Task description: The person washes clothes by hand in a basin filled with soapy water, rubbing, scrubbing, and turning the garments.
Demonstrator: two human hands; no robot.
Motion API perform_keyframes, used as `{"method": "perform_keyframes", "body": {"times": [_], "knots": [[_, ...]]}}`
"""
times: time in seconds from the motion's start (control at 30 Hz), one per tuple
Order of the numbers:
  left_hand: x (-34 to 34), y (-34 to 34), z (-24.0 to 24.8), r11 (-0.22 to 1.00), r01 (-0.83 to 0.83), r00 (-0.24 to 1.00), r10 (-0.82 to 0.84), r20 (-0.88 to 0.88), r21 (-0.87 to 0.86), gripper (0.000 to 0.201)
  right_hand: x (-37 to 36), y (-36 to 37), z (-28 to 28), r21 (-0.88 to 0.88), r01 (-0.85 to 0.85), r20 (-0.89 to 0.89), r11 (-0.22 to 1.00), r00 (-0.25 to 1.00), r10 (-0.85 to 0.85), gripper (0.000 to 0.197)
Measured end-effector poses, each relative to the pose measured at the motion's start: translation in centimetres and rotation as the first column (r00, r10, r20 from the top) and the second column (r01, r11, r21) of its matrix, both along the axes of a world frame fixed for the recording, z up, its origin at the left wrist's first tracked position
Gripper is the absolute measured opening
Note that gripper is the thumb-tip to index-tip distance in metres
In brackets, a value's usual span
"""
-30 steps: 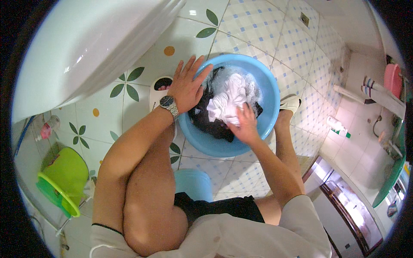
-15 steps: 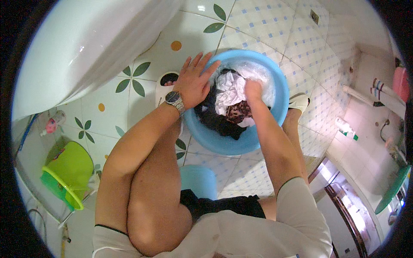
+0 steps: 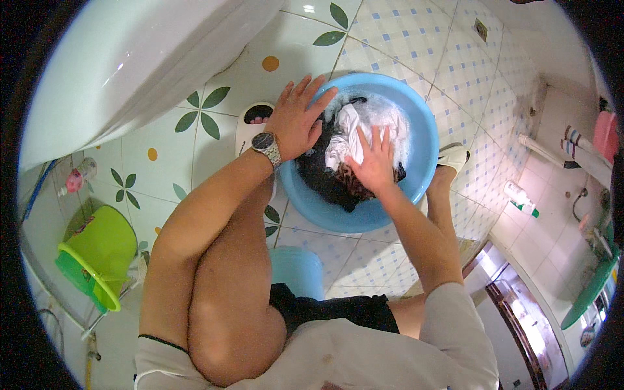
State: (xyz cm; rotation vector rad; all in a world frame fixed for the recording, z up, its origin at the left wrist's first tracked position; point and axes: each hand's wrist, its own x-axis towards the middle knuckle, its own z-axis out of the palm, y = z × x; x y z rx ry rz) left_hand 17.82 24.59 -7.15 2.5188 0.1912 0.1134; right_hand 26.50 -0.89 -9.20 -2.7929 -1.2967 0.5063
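Observation:
A round blue basin [image 3: 325, 214] of sudsy water stands on the floor between my feet. In it lie a white garment [image 3: 349, 127], black clothing [image 3: 325, 185] and a leopard-print piece [image 3: 354, 185], all wet. My right hand [image 3: 376, 162] lies over the laundry with its fingers spread, pressing on the white and leopard-print cloth and gripping nothing. At the basin's upper left rim rests my left hand [image 3: 299, 120], fingers stretched out, with a metal watch [image 3: 265, 144] on the wrist. White foam [image 3: 396, 120] floats along the basin's far right side.
Behind the basin to the left bulges a large white glossy fixture [image 3: 149, 71]. A green bucket [image 3: 114, 250] hangs or stands at the left. Under me is a light blue stool [image 3: 298, 270]. A white bottle [image 3: 520, 197] lies by the right wall, near a drain [image 3: 481, 29] farther back.
My right hand has gone from a closed fist in the suds to spread fingers on the laundry, nearer to me. The white garment has shifted slightly. My left hand stays at the rim.

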Motion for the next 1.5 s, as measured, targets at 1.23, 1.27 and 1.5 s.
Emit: {"method": "perform_keyframes", "body": {"times": [1.23,1.27,1.5], "knots": [[1.0,-1.0,1.1,0.98,0.13,0.991,-0.128,-0.025,0.149,0.074,7.2,-3.6,-7.2,-0.05,0.685,-0.507,0.727,0.61,-0.609,0.054],[1.1,-1.1,1.1,0.981,0.127,0.992,-0.125,-0.022,0.146,0.074,6.7,-5.5,-7.1,-0.077,0.795,-0.76,0.602,0.344,-0.551,0.053],[0.1,-0.5,0.8,0.977,0.14,0.99,-0.141,-0.003,0.16,0.07,2.9,-7.9,3.1,-0.265,0.287,-0.462,0.921,0.8,-0.382,0.052]]}}
